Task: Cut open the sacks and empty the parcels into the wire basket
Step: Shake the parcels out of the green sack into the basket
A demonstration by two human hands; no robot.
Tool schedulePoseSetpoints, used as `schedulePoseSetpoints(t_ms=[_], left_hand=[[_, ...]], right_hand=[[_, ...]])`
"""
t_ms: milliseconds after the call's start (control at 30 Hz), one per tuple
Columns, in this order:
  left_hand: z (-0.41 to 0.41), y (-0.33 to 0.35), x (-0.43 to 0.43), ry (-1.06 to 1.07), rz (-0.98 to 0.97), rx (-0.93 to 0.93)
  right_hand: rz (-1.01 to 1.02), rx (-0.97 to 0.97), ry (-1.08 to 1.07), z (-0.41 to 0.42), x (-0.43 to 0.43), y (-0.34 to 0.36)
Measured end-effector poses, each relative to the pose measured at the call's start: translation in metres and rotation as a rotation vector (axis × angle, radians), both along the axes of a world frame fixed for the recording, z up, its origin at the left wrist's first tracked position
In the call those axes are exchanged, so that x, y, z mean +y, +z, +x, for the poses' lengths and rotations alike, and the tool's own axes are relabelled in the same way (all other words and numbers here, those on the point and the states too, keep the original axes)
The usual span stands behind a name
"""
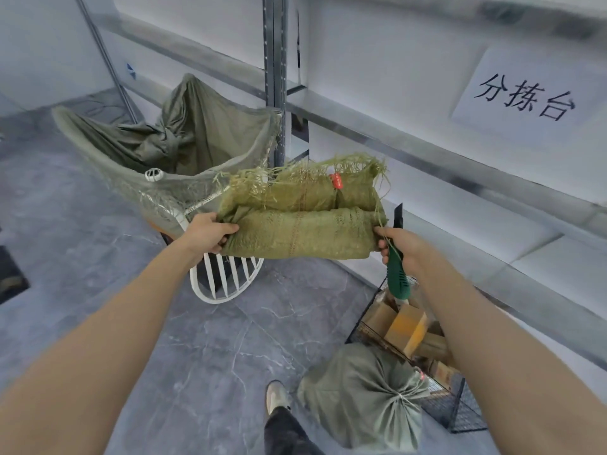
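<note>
A folded, empty green woven sack with frayed edges and a red tag is held up between both hands. My left hand grips its left end. My right hand pinches its right end while also holding a green-handled knife, blade pointing up. Below on the right stands the black wire basket with cardboard parcels inside. A full, tied green sack leans against the basket's near side on the floor.
A white slatted bin lined with a green sack holds crumpled empty sacks just behind the folded one. Metal shelving with a paper sign runs along the right. My shoe stands on the grey floor.
</note>
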State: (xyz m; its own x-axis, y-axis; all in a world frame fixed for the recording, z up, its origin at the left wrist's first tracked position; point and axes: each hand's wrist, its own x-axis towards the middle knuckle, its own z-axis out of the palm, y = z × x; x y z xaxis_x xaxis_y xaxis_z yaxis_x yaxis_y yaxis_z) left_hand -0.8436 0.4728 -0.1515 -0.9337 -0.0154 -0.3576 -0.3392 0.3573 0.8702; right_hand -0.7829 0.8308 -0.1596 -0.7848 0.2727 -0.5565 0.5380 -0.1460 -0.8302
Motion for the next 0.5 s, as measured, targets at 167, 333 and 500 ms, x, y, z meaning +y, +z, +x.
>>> schedulePoseSetpoints(t_ms=[167, 333, 500], left_hand=[[-0.059, -0.039, 0.014, 0.041, 0.028, -0.076], [-0.125, -0.083, 0.041, 0.042, 0.033, -0.205], [-0.177, -0.137, 0.06, 0.035, 0.002, -0.291]], right_hand=[[-0.021, -0.043, -0.028, -0.065, 0.008, -0.035], [-0.025, -0.132, -0.049, -0.128, 0.026, -0.073], [-0.041, -0.236, -0.075, -0.174, 0.041, -0.12]])
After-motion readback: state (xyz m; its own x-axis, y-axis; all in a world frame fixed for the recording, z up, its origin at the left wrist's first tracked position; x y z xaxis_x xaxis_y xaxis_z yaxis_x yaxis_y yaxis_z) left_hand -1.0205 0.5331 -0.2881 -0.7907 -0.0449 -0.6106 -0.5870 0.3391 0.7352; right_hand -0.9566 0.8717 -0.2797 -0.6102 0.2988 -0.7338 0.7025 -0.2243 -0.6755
